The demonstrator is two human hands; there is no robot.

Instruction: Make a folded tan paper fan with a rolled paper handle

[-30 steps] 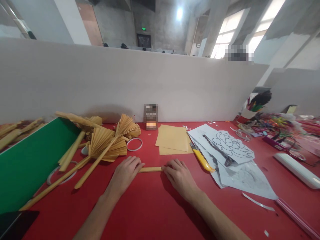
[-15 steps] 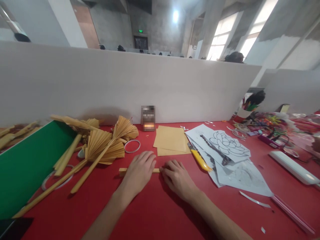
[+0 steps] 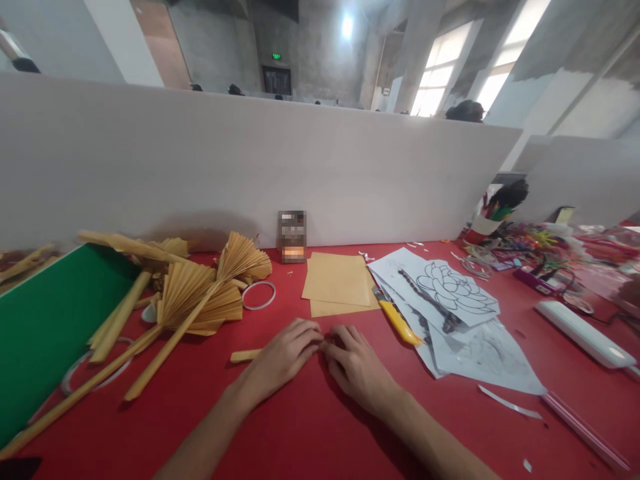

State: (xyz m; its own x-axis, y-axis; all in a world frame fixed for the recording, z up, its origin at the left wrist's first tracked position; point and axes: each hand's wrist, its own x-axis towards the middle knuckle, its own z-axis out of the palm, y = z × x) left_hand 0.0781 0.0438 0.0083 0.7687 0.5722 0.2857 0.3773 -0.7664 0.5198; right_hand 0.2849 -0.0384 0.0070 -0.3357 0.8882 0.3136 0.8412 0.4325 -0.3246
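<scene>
A narrow folded strip of tan paper (image 3: 245, 356) lies across the red tabletop in front of me. My left hand (image 3: 286, 355) covers its middle, fingers curled over it, so only the left end sticks out. At the strip's right end my right hand (image 3: 356, 360) bends its fingers down, thumb side toward the left hand. The fingertips of both hands nearly meet there, hiding that end of the paper. Beyond the hands lie flat tan paper sheets (image 3: 337, 280). To the right of these is a yellow utility knife (image 3: 399, 323).
Pleated tan paper fans on stalks (image 3: 197, 303) and a white ring (image 3: 259, 295) lie left, beside a green panel (image 3: 65, 320). On the right are a flower drawing (image 3: 455, 287), a white elongated device (image 3: 583, 333) and a pen cup (image 3: 483, 228). A pale partition (image 3: 225, 167) stands behind.
My left hand has slid right along the strip, up against my right hand, baring more of the strip's left end. The camera view has shifted slightly.
</scene>
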